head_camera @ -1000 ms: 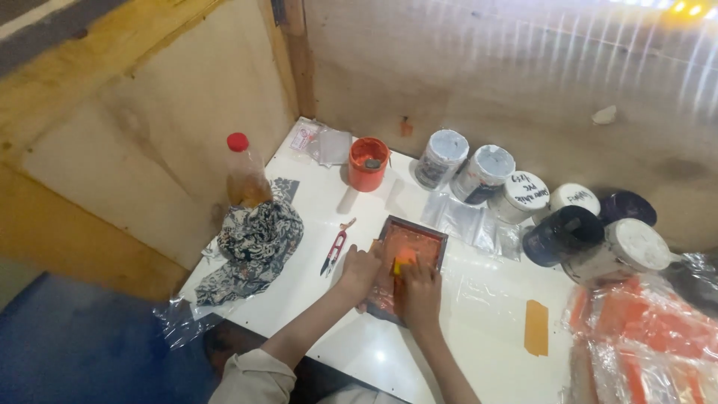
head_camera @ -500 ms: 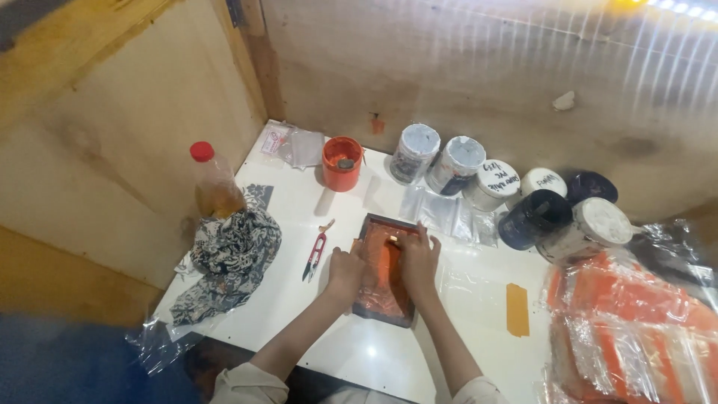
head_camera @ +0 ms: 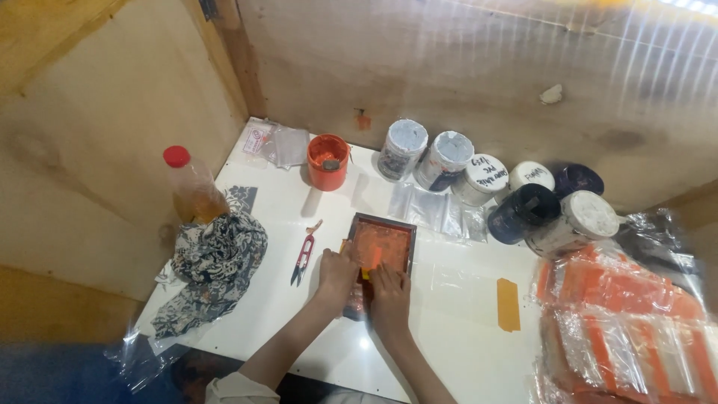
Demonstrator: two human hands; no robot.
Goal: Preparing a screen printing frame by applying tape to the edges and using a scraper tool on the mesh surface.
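Orange ink coats the mesh of a small dark-framed printing screen (head_camera: 380,251) lying flat near the middle of the glossy white worktop (head_camera: 449,329). Both hands bear on its near end: the left hand (head_camera: 336,275) rests on the frame's left corner with fingers curled, the right hand (head_camera: 389,293) presses on the near edge; whether either pinches the small orange piece between them I cannot tell. Just left lie red-handled thread snips (head_camera: 304,254), beyond them a crumpled patterned cloth (head_camera: 213,269) and one clear bottle with a red cap (head_camera: 191,187). One orange cup (head_camera: 327,161) and seven round tubs (head_camera: 479,183), white-lidded or dark, line the plywood back wall. Orange items in crinkly clear bags (head_camera: 621,322) crowd the right edge. Open room remains right of the screen, around a flat orange strip (head_camera: 508,304).
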